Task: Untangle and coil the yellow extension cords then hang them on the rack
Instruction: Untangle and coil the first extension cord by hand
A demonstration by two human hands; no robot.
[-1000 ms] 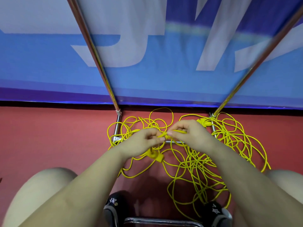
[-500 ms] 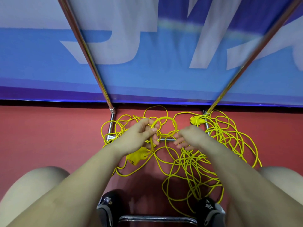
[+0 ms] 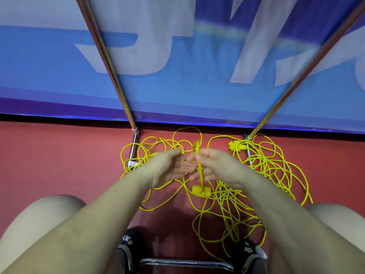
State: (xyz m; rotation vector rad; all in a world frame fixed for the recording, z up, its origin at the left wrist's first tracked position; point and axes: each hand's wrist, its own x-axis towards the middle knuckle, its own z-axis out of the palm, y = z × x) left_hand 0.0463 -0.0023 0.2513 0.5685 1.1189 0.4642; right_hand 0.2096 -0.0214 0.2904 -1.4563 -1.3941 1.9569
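the task is at its beginning, as i judge it. the thin yellow extension cords [image 3: 256, 175] lie in one loose tangle on the red floor [image 3: 59, 165], spread from the foot of the left shiny metal rack pole [image 3: 110, 62] across to the foot of the right one and down toward the person's black shoes [image 3: 126, 246] at the near edge of the floor. no finished coil can be seen, and nothing hangs on the poles as far as the view shows.

the right hand [image 3: 215, 167] pinches a short raised stretch of cord between thumb and fingers; this stretch runs down to a flat yellow plug block [image 3: 200, 190] that hangs or rests just under the hands. the left hand [image 3: 169, 167] is beside it with fingers spread and fairly straight, holding nothing, though it is blurred. a second yellow plug [image 3: 236, 148] lies near the base of the right pole, well inside the tangle.

so one end seems found and lifted, which is a good place to start a coil. what is left is almost all: to free each cord from the crossings, to wind it into loops, and to hang the coils on the rack.
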